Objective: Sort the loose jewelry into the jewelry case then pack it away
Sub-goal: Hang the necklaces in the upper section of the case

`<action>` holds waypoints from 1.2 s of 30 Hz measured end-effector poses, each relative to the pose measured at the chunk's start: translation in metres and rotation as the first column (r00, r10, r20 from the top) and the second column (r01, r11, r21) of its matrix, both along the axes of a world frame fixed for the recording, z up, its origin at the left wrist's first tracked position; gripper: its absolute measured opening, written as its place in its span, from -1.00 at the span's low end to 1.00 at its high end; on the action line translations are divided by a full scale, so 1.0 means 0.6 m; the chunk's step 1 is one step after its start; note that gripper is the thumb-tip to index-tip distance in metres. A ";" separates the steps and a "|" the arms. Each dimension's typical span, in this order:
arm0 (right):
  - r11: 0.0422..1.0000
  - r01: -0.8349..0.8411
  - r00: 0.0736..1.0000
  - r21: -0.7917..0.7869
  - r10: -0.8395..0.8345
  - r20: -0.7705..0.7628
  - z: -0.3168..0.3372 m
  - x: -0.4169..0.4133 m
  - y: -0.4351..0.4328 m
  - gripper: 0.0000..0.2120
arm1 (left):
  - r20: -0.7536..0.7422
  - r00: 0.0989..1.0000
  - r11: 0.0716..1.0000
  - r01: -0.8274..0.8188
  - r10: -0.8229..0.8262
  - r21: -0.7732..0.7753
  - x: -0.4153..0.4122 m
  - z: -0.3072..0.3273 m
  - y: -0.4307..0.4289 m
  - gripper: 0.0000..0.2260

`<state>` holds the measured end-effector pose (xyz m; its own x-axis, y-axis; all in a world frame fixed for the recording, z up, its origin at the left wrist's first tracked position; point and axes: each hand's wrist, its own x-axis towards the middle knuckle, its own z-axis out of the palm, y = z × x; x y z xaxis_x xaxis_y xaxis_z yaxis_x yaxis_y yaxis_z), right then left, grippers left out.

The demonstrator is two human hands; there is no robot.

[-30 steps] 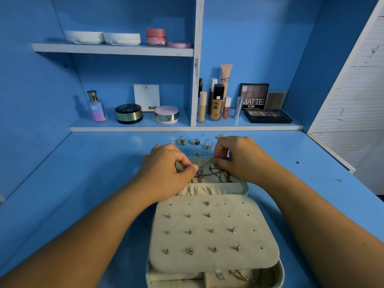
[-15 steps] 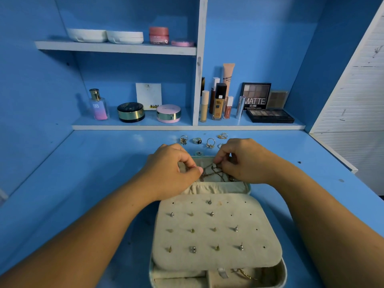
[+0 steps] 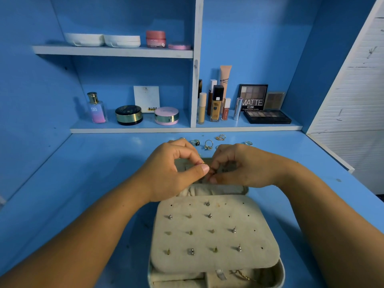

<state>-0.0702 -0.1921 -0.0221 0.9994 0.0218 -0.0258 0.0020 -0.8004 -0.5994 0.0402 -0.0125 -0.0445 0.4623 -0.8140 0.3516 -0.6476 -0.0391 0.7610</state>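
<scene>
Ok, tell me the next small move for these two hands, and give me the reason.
Probably lower the thin gold piece into the far half of the jewelry case and let go. The left hand and right hand both pinch it just above that half, so it looks nearly placed, and several rings lie loose on the desk beyond.

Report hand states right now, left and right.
Left hand: closed, pinching a small gold jewelry piece.
Right hand: closed, pinching apparently the same piece.
</scene>
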 end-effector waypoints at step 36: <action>0.992 0.110 0.983 -0.063 -0.117 -0.139 0.007 -0.008 0.009 -0.84 | 0.058 0.998 0.936 0.015 -0.038 0.352 0.018 0.000 0.011 -0.91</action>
